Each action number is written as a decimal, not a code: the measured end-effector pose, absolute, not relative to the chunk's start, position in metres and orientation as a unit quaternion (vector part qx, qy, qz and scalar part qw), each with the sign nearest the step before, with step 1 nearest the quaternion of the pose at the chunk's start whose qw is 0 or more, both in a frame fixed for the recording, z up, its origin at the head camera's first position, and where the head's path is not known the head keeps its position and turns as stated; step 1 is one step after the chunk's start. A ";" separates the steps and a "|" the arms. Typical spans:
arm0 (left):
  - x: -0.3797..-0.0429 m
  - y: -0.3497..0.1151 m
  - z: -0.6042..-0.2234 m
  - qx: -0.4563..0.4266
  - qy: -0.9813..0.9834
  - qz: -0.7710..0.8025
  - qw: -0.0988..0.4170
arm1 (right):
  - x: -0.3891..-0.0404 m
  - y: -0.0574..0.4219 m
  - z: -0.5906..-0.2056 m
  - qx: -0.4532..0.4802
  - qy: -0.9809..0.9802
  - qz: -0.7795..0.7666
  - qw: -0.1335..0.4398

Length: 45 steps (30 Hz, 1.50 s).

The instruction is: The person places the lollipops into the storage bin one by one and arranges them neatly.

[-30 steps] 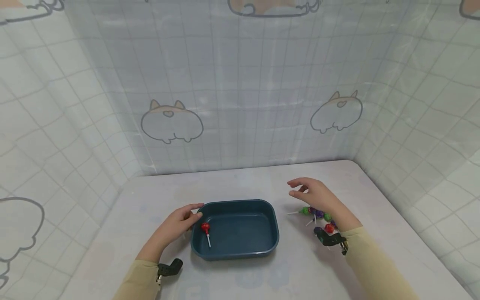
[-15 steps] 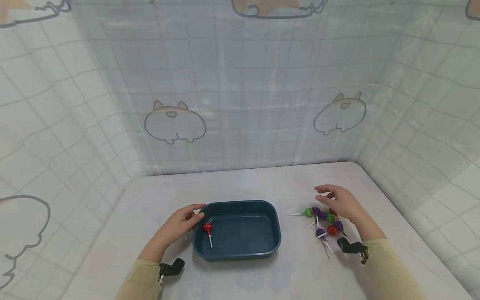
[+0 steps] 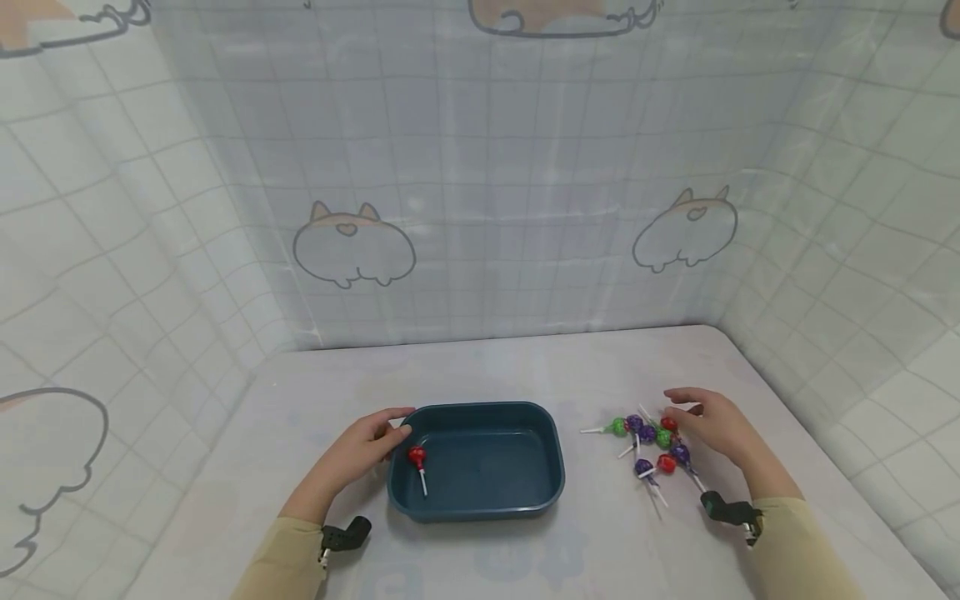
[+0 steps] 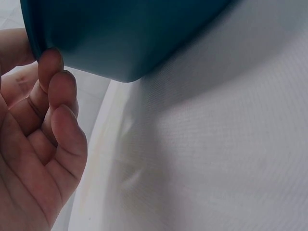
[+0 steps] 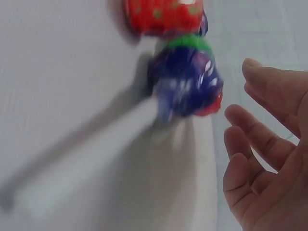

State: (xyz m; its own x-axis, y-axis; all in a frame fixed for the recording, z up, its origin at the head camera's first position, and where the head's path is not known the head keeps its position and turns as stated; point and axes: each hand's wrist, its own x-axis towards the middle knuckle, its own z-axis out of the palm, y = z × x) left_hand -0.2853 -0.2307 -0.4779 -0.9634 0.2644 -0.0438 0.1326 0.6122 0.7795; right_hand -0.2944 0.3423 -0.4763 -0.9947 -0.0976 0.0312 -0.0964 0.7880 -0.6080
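Note:
My left hand pinches the left rim of a dark blue rectangular tray, thumb over the edge and fingers outside; the left wrist view shows the curled fingers at the tray wall. One red lollipop lies inside, its white stick toward the front. At the right, my right hand is just beside a cluster of lollipops, thumb and fingers apart with nothing between them. The cluster includes a red lollipop near the fingertips, a purple lollipop with its stick toward the camera, and green ones.
A white patterned cloth covers the table. Grid-patterned curtains with cartoon drawings stand behind it and at both sides. A black wrist camera sits on the right wrist, low beside the lollipops, and another on the left.
My right hand has moved right and toward me, from above the left end of the lollipop cluster to its right side, uncovering the lollipops. My left hand stays on the tray rim.

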 end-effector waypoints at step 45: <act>-0.286 -0.231 -0.477 0.115 0.892 0.430 0.077 | -0.290 0.344 -0.486 -0.049 0.960 -0.272 0.038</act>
